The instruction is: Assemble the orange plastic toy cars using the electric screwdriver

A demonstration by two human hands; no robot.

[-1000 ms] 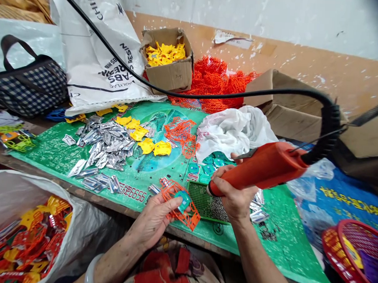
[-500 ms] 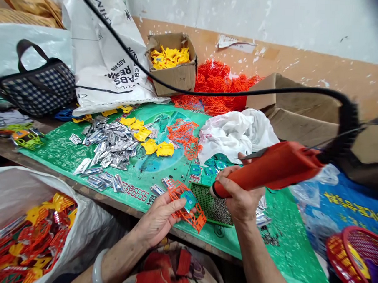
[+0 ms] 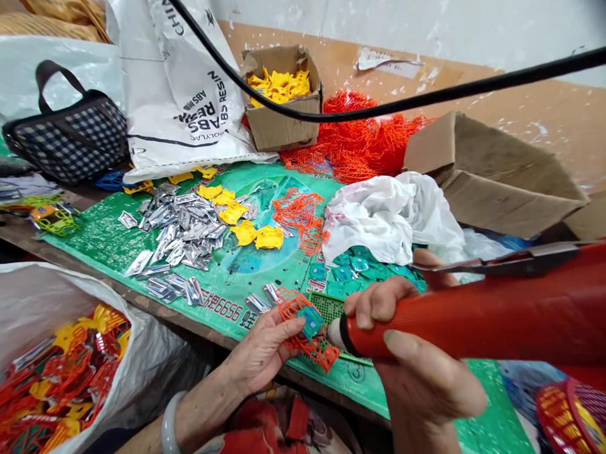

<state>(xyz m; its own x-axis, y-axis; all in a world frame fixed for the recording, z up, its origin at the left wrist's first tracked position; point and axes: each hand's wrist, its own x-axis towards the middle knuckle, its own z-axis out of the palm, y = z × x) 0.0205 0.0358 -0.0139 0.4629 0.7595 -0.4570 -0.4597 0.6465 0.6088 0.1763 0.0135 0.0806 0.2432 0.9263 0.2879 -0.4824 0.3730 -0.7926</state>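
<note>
My left hand (image 3: 265, 346) pinches an orange plastic lattice frame (image 3: 322, 355), with a small teal plastic piece (image 3: 311, 322) lying on it under the thumb. Wrapped round a red electric screwdriver (image 3: 460, 314) is my right hand (image 3: 418, 352). The tool lies almost level, its tip (image 3: 334, 332) pointing left at the teal piece; whether they touch I cannot tell. Behind the tool's nose stands a green basket (image 3: 324, 305), mostly covered by my hands and the screwdriver.
Silver foil-like pieces (image 3: 183, 222) and yellow parts (image 3: 245, 232) lie on the green table cover (image 3: 97, 221). Beyond sit a white cloth (image 3: 369, 210), teal pieces (image 3: 356, 263), an orange lattice heap (image 3: 357, 136) and cardboard boxes (image 3: 511, 176). A black cable (image 3: 388, 111) crosses above. A sack (image 3: 142, 340) stands front left.
The screwdriver has swung down to near level, and its tip has come left to the teal piece. My left hand still holds the frame, moved slightly right in view.
</note>
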